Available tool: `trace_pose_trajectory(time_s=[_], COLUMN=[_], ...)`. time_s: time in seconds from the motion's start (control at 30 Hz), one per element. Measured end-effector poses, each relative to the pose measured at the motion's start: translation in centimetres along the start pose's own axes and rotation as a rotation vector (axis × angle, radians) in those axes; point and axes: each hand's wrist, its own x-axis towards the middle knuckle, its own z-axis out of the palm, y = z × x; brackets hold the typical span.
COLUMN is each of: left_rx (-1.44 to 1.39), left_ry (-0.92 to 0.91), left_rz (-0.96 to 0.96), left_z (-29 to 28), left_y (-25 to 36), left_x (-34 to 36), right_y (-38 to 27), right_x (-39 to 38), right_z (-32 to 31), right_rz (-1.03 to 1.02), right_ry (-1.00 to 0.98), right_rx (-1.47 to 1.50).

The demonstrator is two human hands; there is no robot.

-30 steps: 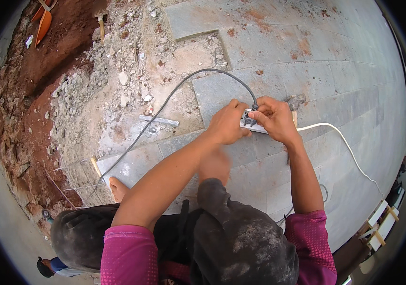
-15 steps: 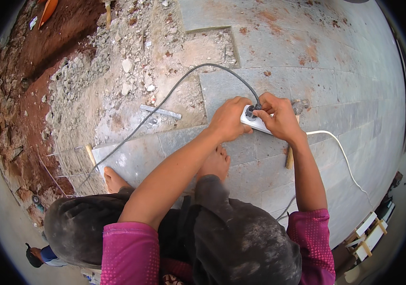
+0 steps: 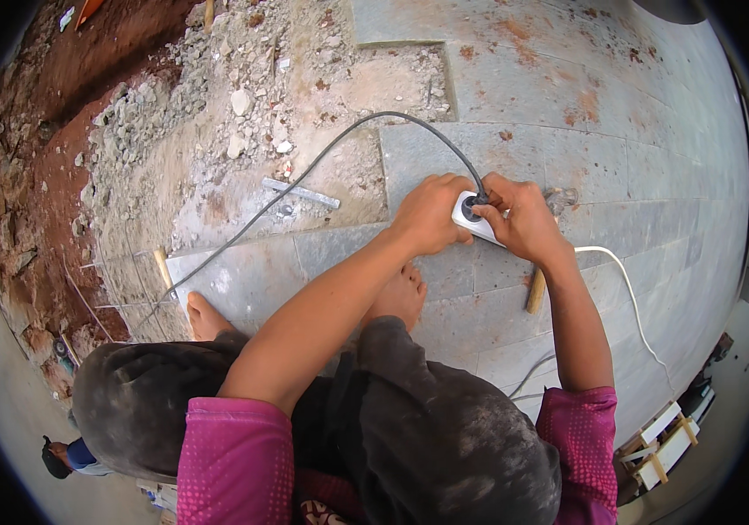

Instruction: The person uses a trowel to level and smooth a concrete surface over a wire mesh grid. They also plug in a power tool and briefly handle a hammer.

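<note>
- We see one left hand (image 3: 434,214) and one right hand (image 3: 525,219), which makes two.
- We count one white power strip (image 3: 483,229).
- We count one black plug (image 3: 472,207).
- We find one white cord (image 3: 597,249).
- We spot two stretches of dark cord (image 3: 383,113), but can't tell if they join.
- We count two bare feet (image 3: 400,297).
- We see two pink sleeves (image 3: 234,455).
- We find one hammer (image 3: 535,293).
- We see one flat grey bar (image 3: 302,193).
- We spot one other person (image 3: 59,456).
- We see little stones (image 3: 142,122), too many to count.
</note>
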Motion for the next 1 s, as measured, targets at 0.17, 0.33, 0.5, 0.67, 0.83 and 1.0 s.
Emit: trace_pose_trajectory(time_s=[0.17,0.33,0.5,0.67,0.83,1.0], left_rx=[0.03,0.013,0.022,0.041,0.061,0.077], left_ry=[0.032,0.038,0.012,-0.071,-0.111,-0.121], left_rz=[0.04,0.043,0.014,-0.01,-0.029,-0.045], left_z=[0.5,0.7,0.5,-0.5,-1.0,-1.1], left_y=[-0.3,-0.7,-0.5,-0.1,0.4,0.3], left_x=[0.2,0.3,0.4,0.9,1.0,1.1], right_y=[0.2,0.5,0.7,1.5,1.7,1.0], right_x=[-0.2,-0.3,0.3,0.7,0.7,0.5], right_z=[-0.4,-0.1,-0.4,-0.6,-0.6,-0.5], right_rz=[0.006,-0.01,0.07,0.094,0.153,0.027], right_ry=[-0.028,-0.016,-0.013,-0.028,-0.041,-0.031], right_rx=[0.02,0.01,0.059,0.017,0.148,-0.061])
